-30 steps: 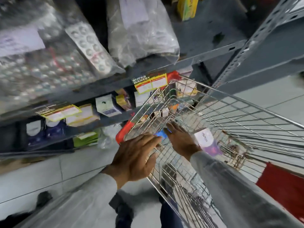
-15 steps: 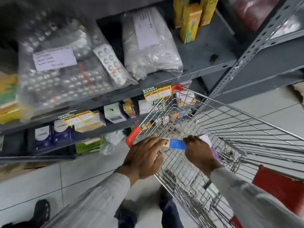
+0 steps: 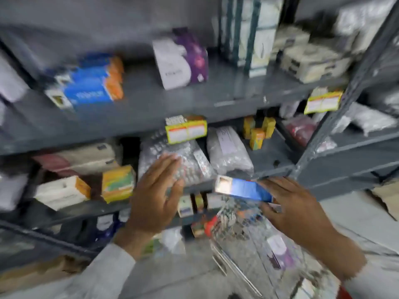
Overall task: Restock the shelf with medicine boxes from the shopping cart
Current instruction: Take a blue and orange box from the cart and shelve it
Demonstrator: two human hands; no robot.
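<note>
One blue medicine box (image 3: 244, 189) is lying in the right hand (image 3: 295, 203), apparently pinched; the left hand (image 3: 155, 190) is spreading wide, empty, beside it.

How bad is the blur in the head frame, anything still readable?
Head view: heavy motion blur throughout; shelf labels and box print unreadable. The blue box in the right hand and the open left hand keep clear outlines; the cart wire smears; uprights bow from wide-angle distortion.

Heavy motion blur, soft even light
</note>
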